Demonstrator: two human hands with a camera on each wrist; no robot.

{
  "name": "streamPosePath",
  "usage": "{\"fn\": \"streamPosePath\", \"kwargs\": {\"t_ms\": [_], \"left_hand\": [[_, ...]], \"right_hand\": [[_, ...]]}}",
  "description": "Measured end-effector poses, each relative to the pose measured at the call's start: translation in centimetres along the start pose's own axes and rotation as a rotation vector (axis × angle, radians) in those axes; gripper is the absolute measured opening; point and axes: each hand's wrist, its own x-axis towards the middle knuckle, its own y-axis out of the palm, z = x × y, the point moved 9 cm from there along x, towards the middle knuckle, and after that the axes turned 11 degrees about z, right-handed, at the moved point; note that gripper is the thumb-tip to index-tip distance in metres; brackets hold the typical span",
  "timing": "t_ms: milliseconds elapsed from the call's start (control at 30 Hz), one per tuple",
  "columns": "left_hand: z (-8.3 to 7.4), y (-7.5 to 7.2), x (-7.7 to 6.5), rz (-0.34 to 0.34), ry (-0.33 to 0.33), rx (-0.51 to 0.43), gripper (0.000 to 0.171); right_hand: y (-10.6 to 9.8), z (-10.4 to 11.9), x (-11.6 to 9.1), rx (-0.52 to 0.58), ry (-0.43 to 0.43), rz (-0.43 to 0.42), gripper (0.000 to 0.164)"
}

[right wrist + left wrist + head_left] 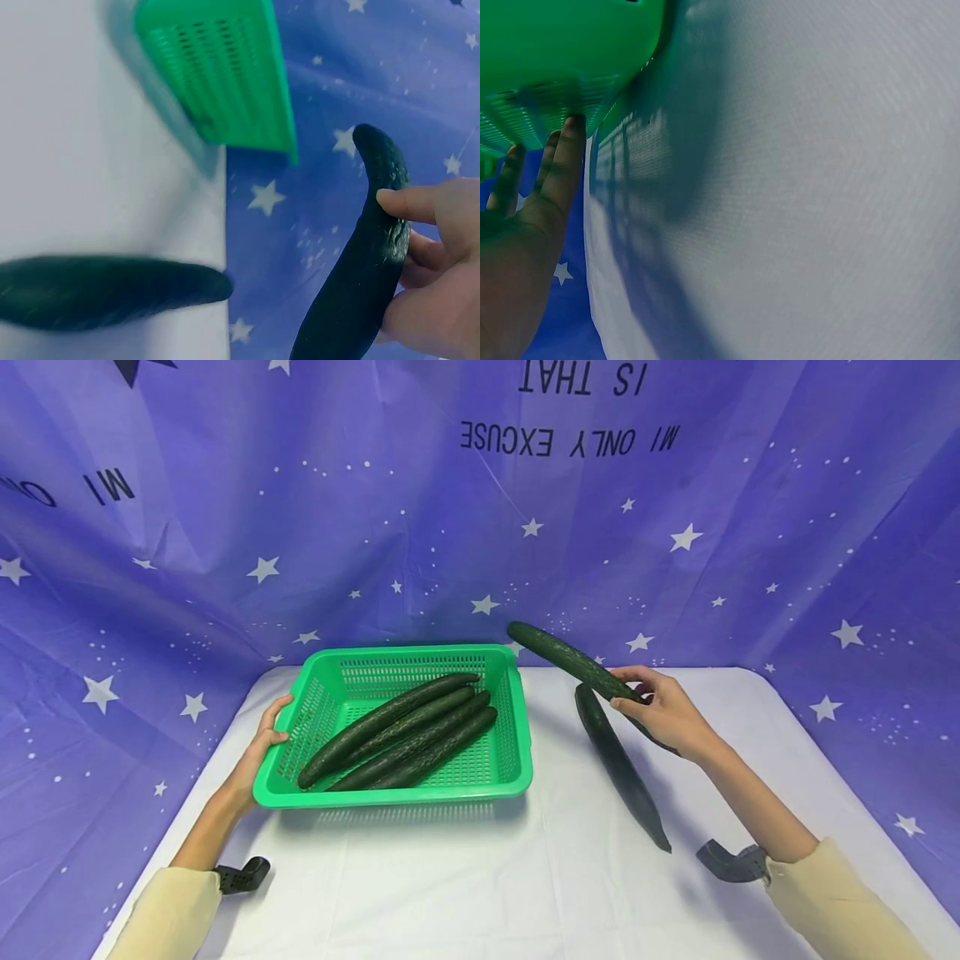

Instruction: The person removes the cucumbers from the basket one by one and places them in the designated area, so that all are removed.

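With fingers of the right hand [667,710] curled round a cucumber [592,675] right of the green basket [397,796], rested the left hand [243,770], fingers straight, against its side, seemingly mid-loading, probably needing a leftward carry next.

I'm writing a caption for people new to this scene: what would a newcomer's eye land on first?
Probably the bright green basket, left of centre, with four dark cucumbers inside and the left hand at its left end. Next, to its right, the right hand holds up another cucumber. Behind everything hangs a purple cloth with white stars and black lettering.
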Motion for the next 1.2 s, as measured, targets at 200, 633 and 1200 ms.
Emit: {"fn": "streamPosePath", "kwargs": {"t_ms": [200,633,1200], "left_hand": [[0.0,0.0,0.1,0.007,0.0,-0.004,0.057],[0.0,0.0,0.1,0.001,-0.008,-0.007,0.058],[0.1,0.0,0.0,0.014,-0.014,0.008,0.062]], "right_hand": [[-1.0,-4.1,-2.4,0.045,0.098,-0.062,0.047],[-0.1,-11.6,-6.4,0.206,0.305,-0.069,0.063],[2.2,-14.9,-7.1,0.318,0.401,-0.008,0.068]]}}
